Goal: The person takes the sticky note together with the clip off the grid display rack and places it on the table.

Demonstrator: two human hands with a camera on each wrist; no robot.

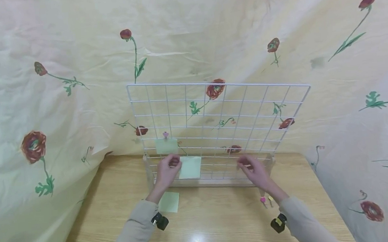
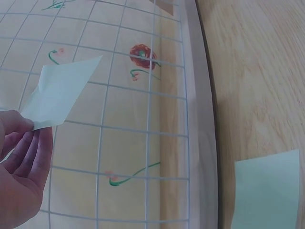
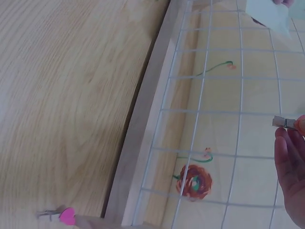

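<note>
My left hand (image 1: 168, 171) pinches a pale green paper note (image 1: 190, 167) by its edge, in front of a white wire grid panel (image 1: 218, 85). In the left wrist view the note (image 2: 64, 93) stands tilted before the wires, thumb and fingers on one corner. Farther right, my right hand (image 1: 255, 172) is raised before the lower part of the grid. A small clothespin (image 3: 284, 122) sits between its thumb and fingers in the right wrist view, its tip pointing away from the hand. Another green note (image 1: 166, 146) hangs on the grid under a purple-pink clothespin (image 1: 166, 134).
The grid stands in a wooden base (image 1: 213, 182) on a wooden table (image 1: 220, 218). One more green note (image 1: 169, 202) lies on the table near my left wrist. A pink heart clothespin (image 1: 263, 200) and a yellow-topped one (image 1: 270, 199) lie below my right forearm. Flowered cloth (image 1: 79, 38) hangs behind.
</note>
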